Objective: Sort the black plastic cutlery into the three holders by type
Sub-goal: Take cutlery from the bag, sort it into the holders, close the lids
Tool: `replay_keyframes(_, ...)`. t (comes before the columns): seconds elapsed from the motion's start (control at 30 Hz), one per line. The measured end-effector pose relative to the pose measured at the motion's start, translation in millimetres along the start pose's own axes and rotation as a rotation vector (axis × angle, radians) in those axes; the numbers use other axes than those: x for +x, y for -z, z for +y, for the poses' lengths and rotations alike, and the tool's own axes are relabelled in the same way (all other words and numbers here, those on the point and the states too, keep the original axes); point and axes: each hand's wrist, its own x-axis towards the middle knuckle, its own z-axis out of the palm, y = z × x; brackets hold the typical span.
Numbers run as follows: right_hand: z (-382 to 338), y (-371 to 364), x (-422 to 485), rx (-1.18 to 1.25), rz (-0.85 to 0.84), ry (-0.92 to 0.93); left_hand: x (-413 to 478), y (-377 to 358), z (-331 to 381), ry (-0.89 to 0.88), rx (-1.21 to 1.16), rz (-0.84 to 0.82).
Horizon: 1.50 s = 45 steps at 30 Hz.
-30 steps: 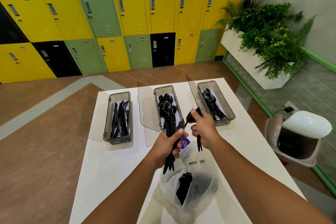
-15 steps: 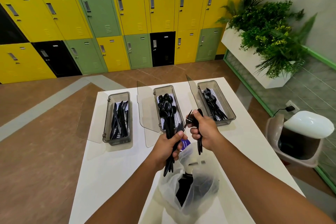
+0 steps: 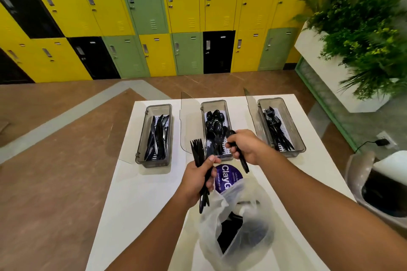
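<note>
- Because the translucent plastic bag point(image 3: 257, 233) is cloudy and crumpled, I can make out only a dark mass of cutlery inside it, not which types.
- My left hand point(image 3: 196, 180) covers the middle of the bundle of black cutlery point(image 3: 197, 149) it grips. Fork tines fan out above the fist and handle ends poke out below, over the bag's mouth. Whether anything besides forks is in that bundle I cannot tell.
- A purple round label point(image 3: 228, 177) shows just beyond the bag, partly covered by it, so its text is cut off.
- At the right edge a bin point(image 3: 385, 193) is cropped by the frame, and the plant point(image 3: 363, 39) above it is blurred.
- Clear lids point(image 3: 190, 121) stand open beside two of the holders; one rises just behind the fork tines.
- Yellow, green and black lockers point(image 3: 154, 6) fill the wall behind the white counter point(image 3: 136, 193).
- My right hand point(image 3: 246, 146) is curled round one black spoon point(image 3: 230, 134). Its bowl shows by the thumb, above the near end of the middle holder point(image 3: 214, 103), and its handle juts out below the fingers.
- Three grey see-through holders sit in a row on the far side of the counter, well apart. The left holder point(image 3: 142, 136) has knives point(image 3: 157, 136), the middle holder spoons point(image 3: 214, 121), the right holder point(image 3: 291, 126) forks point(image 3: 276, 130).
</note>
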Motion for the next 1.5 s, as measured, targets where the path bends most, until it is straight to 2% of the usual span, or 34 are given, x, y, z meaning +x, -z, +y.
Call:
replay_keyframes(0.2,-9,-24,35,-0.033,0.091,0.111,-8,20,8,-0.012,-0.021,0.006)
replay_keyframes(0.33,-8,-25,26,-0.095,0.136,0.221,-6,20,8,-0.018,-0.024,0.018)
replay_keyframes(0.43,0,-22,10,0.077,-0.015,0.168,-5,14,7,-0.003,-0.021,-0.007)
replay_keyframes(0.53,8,-18,-8,0.081,-0.155,0.134,-4,5,7,0.015,-0.008,-0.052)
replay_keyframes(0.6,10,-14,-14,0.15,-0.11,0.173,-5,-2,8,0.029,0.004,-0.079)
replay_keyframes(0.73,-1,-1,-15,0.433,0.105,0.25,-8,-9,10,0.054,0.055,-0.093)
replay_keyframes(0.8,-8,6,-19,0.493,0.129,0.289,-9,-9,11,0.07,0.074,-0.109)
replay_keyframes(0.87,-10,11,-24,0.379,0.094,0.307,-9,-10,10,0.093,0.089,-0.143)
replay_keyframes(1.0,-1,10,-32,-0.057,-0.046,0.306,-11,-11,9,0.114,0.143,-0.219)
replay_keyframes(1.13,7,5,-40,-0.282,-0.122,0.273,-12,-14,9,0.115,0.157,-0.246)
replay_keyframes(1.27,10,4,-40,-0.295,-0.059,0.273,-13,-13,9,0.111,0.157,-0.244)
replay_keyframes(1.4,9,12,-33,-0.165,0.047,0.293,-13,-10,8,0.099,0.151,-0.222)
replay_keyframes(1.5,9,15,-34,-0.093,0.039,0.272,-13,-10,8,0.121,0.127,-0.256)
